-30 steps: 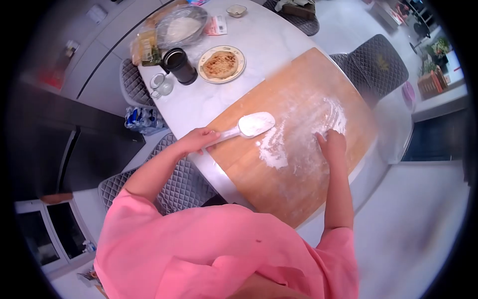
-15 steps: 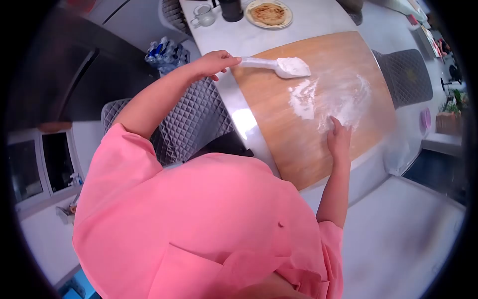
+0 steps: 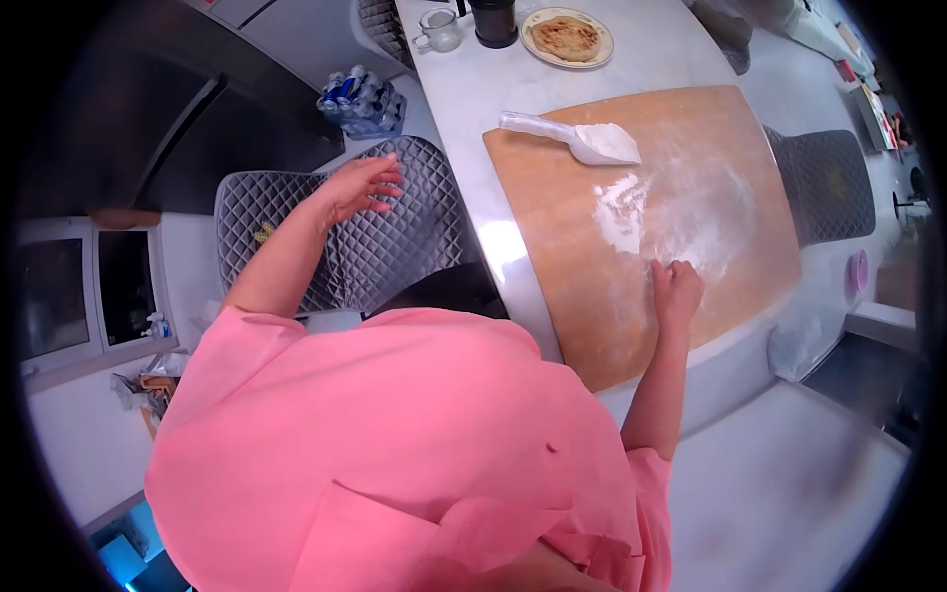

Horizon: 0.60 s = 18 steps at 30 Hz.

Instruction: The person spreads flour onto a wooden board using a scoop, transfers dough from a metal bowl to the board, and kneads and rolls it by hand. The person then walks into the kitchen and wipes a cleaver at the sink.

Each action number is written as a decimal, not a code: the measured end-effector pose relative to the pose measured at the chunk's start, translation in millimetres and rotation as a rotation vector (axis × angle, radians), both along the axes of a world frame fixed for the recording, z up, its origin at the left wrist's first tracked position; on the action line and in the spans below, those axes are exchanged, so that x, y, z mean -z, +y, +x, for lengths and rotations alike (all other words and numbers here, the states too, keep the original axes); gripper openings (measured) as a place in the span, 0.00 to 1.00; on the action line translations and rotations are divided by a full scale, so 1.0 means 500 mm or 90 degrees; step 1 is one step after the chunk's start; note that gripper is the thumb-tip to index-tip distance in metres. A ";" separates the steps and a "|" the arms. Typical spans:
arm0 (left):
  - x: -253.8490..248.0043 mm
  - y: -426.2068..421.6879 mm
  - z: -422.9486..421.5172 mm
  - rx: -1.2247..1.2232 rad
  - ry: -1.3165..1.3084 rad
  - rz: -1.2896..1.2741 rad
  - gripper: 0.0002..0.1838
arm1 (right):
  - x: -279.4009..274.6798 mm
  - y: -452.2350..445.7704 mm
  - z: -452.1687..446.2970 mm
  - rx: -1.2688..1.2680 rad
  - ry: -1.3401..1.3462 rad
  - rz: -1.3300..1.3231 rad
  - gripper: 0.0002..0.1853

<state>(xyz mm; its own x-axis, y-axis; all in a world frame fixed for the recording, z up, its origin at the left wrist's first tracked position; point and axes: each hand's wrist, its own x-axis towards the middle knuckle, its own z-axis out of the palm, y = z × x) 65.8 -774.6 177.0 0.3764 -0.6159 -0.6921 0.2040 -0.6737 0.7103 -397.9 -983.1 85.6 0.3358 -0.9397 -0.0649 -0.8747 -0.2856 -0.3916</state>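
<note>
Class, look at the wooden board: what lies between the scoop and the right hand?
The head view shows white powder on the wooden board there, between the scoop and the right hand.

Quilted grey chairs (image 3: pixel 400 242) flank a white table (image 3: pixel 464 84); left, perhaps a dark fridge (image 3: pixel 252 138)

We see a scoop (image 3: pixel 571 137), pale and translucent, lying near the far edge of the wooden board (image 3: pixel 582 306), its handle towards the left corner and its bowl heaped with white flour (image 3: pixel 609 141). On the board we see more flour: a thick, broken patch just below the scoop and a thin, smeared dusting beside it.
</note>
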 end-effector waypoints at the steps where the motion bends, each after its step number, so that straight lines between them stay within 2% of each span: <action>1: -0.003 -0.007 -0.003 0.006 0.014 -0.007 0.33 | 0.017 -0.002 -0.005 -0.039 0.011 -0.024 0.13; 2: -0.005 -0.014 -0.002 0.012 0.027 -0.015 0.33 | 0.034 -0.001 -0.008 -0.041 0.010 -0.026 0.13; 3: -0.005 -0.020 0.003 0.011 0.024 -0.019 0.33 | 0.049 0.001 -0.011 -0.106 0.009 -0.167 0.13; 5: -0.010 -0.031 0.024 0.032 0.021 -0.020 0.34 | 0.042 0.006 -0.013 -0.165 0.003 -0.318 0.14; 7: -0.020 -0.035 0.048 0.035 0.004 -0.034 0.33 | 0.005 0.022 -0.004 0.041 -0.116 -0.059 0.20; 9: -0.050 -0.043 0.075 0.042 -0.015 -0.049 0.33 | -0.013 0.017 -0.015 0.074 -0.081 -0.033 0.21; 10: -0.029 -0.064 0.086 0.044 -0.014 -0.057 0.31 | 0.008 -0.004 -0.025 0.102 -0.029 0.012 0.23; 11: -0.053 -0.078 0.103 0.051 -0.025 -0.072 0.29 | -0.001 -0.006 -0.028 0.071 0.011 0.037 0.26; 12: -0.075 -0.094 0.121 0.057 -0.032 -0.079 0.29 | 0.000 -0.002 -0.022 0.077 0.003 0.030 0.26; 14: -0.117 -0.133 0.159 0.060 -0.118 -0.071 0.27 | 0.016 0.013 0.001 0.002 0.026 -0.206 0.28; 16: -0.141 -0.194 0.201 0.064 -0.207 -0.071 0.23 | 0.018 0.017 0.026 0.052 -0.036 -0.156 0.29; 18: -0.110 -0.271 0.281 0.112 -0.302 -0.118 0.21 | 0.030 0.013 0.051 0.100 -0.091 -0.101 0.29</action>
